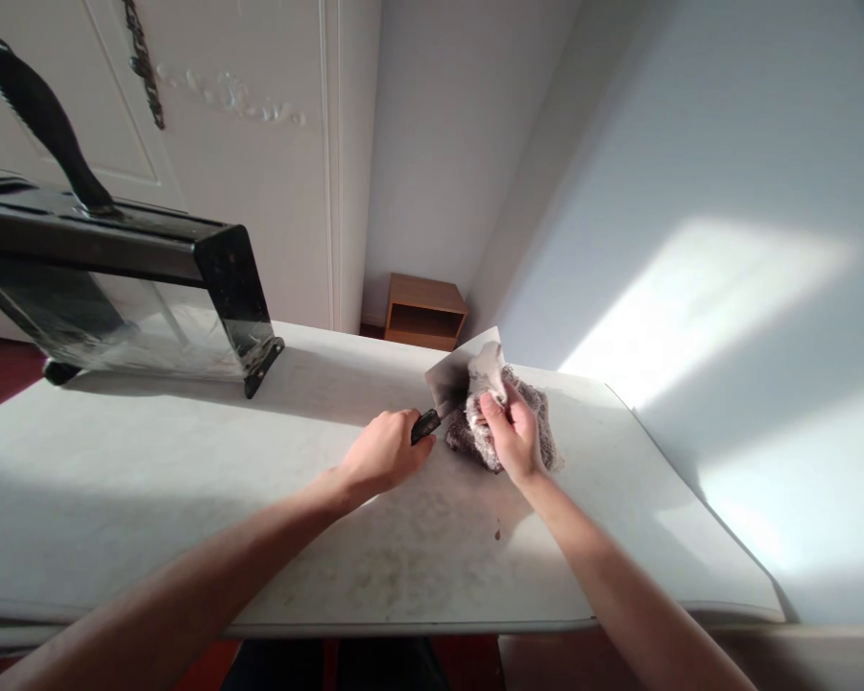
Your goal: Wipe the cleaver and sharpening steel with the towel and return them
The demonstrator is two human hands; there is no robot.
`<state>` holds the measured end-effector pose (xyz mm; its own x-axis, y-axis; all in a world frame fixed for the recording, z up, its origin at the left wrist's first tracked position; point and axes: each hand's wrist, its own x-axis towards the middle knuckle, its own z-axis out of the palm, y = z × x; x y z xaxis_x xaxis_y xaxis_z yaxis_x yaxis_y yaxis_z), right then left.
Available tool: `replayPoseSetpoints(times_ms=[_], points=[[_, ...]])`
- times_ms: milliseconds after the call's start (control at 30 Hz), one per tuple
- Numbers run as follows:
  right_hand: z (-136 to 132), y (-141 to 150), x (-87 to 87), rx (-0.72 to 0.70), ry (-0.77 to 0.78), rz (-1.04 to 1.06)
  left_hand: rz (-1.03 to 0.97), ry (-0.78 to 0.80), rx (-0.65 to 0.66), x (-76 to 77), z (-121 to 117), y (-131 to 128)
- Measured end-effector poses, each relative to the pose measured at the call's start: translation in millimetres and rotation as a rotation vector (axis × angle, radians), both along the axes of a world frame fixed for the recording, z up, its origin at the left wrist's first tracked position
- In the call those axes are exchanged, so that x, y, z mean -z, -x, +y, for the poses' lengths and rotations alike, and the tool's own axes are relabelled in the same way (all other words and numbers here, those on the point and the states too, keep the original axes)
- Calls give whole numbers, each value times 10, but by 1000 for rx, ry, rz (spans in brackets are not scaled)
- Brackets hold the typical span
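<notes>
Our left hand (385, 453) is at the centre of the frame. Its grip is closed around the black handle (425, 426) of a knife with a wide, flat metal blade (446, 382). The blade points to the upper right, above the white worktop (187, 480). Our right hand (515, 439), just right of the centre, has its grip closed on a bunched part of a fluffy brown and whitish cloth (543, 413). One pale fold of this cloth lies against the blade, and the rest spreads on the worktop under and beside our right hand.

Below the cloth we see a small brown spot (497, 532) on the worktop. In the upper left of the frame stands a black knife holder (231, 274) with a transparent front, and a black curved handle (47, 110) rises from its top. Beyond the far edge of the worktop, near the upper centre, is a small brown wooden cabinet (428, 296) with an open front.
</notes>
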<state>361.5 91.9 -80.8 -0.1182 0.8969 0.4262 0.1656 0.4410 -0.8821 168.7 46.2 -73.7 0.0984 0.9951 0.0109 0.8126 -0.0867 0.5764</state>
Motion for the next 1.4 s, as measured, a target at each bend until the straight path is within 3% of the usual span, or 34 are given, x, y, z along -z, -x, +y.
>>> replayPoseSetpoints(times_ms=[67, 200, 300, 400, 733, 1067, 1400], points=[[-24, 46, 14, -132, -70, -127, 20, -3, 3, 4, -4, -11], [-1, 109, 33, -266, -415, -461, 31, -9, 25, 23, -14, -28], [17, 125, 43, -267, -581, -652, 53, -12, 67, 28, -26, -31], [20, 122, 50, -210, -635, -762, 90, -11, 80, 23, -40, -29], [193, -9, 113, 21, -482, -808, 48, 9, 76, 11, -111, 2], [496, -318, 189, 129, -375, -615, -28, 40, 90, 7, -131, 25], [558, -430, 124, 218, -84, -320, -58, 64, 64, -9, -120, 23]])
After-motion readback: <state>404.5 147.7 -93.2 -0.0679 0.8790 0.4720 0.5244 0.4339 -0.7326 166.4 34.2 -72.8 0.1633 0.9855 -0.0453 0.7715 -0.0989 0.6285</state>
